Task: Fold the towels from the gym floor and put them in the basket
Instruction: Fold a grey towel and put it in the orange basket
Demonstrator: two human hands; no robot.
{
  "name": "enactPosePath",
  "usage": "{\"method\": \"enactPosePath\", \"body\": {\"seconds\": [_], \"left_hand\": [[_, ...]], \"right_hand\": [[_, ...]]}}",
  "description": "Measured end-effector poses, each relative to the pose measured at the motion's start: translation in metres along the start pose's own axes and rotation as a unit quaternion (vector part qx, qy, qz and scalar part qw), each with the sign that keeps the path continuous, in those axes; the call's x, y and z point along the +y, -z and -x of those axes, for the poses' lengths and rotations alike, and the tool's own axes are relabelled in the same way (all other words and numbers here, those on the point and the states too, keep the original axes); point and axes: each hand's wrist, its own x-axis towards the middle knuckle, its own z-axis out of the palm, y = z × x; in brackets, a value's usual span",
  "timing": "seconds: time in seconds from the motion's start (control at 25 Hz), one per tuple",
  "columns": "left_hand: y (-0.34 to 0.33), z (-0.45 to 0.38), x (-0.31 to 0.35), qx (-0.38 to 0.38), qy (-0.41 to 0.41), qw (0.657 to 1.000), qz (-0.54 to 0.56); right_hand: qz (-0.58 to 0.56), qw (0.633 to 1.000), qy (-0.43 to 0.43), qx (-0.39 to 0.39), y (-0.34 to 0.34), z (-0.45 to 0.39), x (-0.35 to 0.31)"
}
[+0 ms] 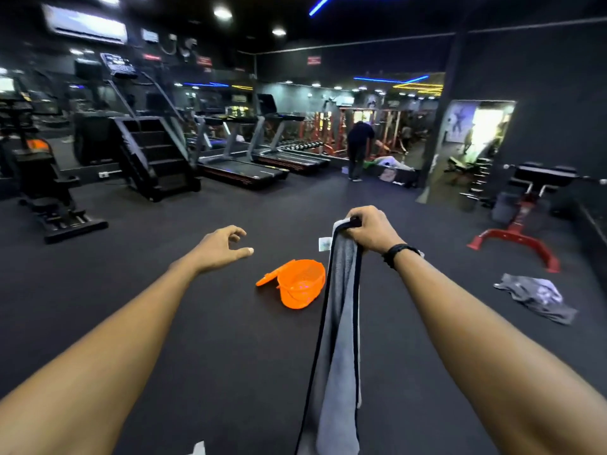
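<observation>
Head view: folding step under way, judged from towel [338, 323] hanging lengthwise from right hand [371, 229], gripped at top edge, lower end out of frame. Left hand [223, 246] raised beside it, empty, fingers loosely spread, thumb and forefinger apart. Both arms extended forward. Next move likely: take free corner with left hand, bring ends together. Orange basket [300, 284] tipped on dark floor [197, 339], just left of towel. Second towel [535, 297] crumpled on floor, well right, unfolded.
</observation>
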Motion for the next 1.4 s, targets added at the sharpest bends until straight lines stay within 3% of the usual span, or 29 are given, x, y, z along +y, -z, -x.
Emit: {"method": "enactPosePath", "body": {"seconds": [0.28,0.44,0.6,0.84,1.0,1.4], "left_hand": [[-0.080,-0.172,0.040,-0.046,-0.067,0.997,0.020],[-0.107,-0.269,0.060,-0.066,-0.086,0.994,0.033],[-0.131,-0.354,0.078,-0.082,-0.099,0.991,0.039],[-0.176,-0.445,0.087,-0.099,-0.099,0.990,0.025],[-0.201,-0.519,0.096,-0.071,-0.083,0.994,0.026],[-0.253,-0.682,0.152,-0.011,-0.025,0.998,0.049]], "right_hand": [[0.035,0.994,-0.095,0.032,0.032,-0.077,0.127],[0.059,0.984,-0.166,-0.004,0.055,-0.133,0.180],[0.059,0.976,-0.209,0.009,0.066,-0.189,0.227],[0.061,0.980,-0.191,0.022,0.054,-0.266,0.293],[0.067,0.986,-0.149,0.026,0.050,-0.334,0.353],[-0.032,0.989,-0.109,-0.092,0.058,-0.550,0.475]]}}
